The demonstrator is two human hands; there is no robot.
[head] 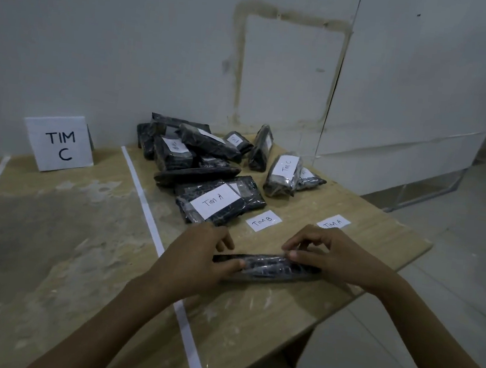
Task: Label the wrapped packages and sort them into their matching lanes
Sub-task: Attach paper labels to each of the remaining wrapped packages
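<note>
Gripped at its ends by curled left hand (198, 254) and pinching right hand (338, 260): long black plastic-wrapped package (271, 269), lying between them. Just beyond both hands, white paper slip marked TIM B (263, 220).

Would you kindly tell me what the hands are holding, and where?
One package: left hand grips its left end, right hand pinches its top edge.

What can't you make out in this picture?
Head view, the only one:
1. Package: its ends are covered by the left hand and right hand gripping it; its underside is hidden.
2. Back pile: several labels are too small and blurred to read.
3. Table: runs off the left edge, so any further lanes are unseen.
</note>
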